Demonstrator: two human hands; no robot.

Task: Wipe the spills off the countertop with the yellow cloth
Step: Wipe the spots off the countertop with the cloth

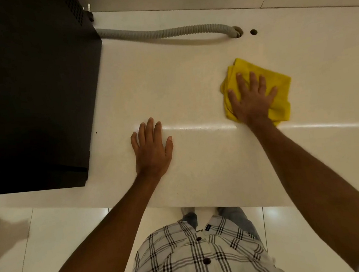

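Note:
A folded yellow cloth [280,94] lies on the cream countertop [190,79], right of centre. My right hand [251,100] presses flat on top of it, fingers spread, covering its left half. My left hand [152,148] rests palm down on the bare countertop nearer the front edge, fingers apart, holding nothing. A glossy streak of light runs across the surface between the two hands. I cannot make out any distinct spill.
A large black appliance [30,96] fills the left side of the counter. A grey corrugated hose [163,33] runs from it into a hole [238,32] at the back; a second small hole [253,32] sits beside it. Tiled floor [53,248] lies below the front edge.

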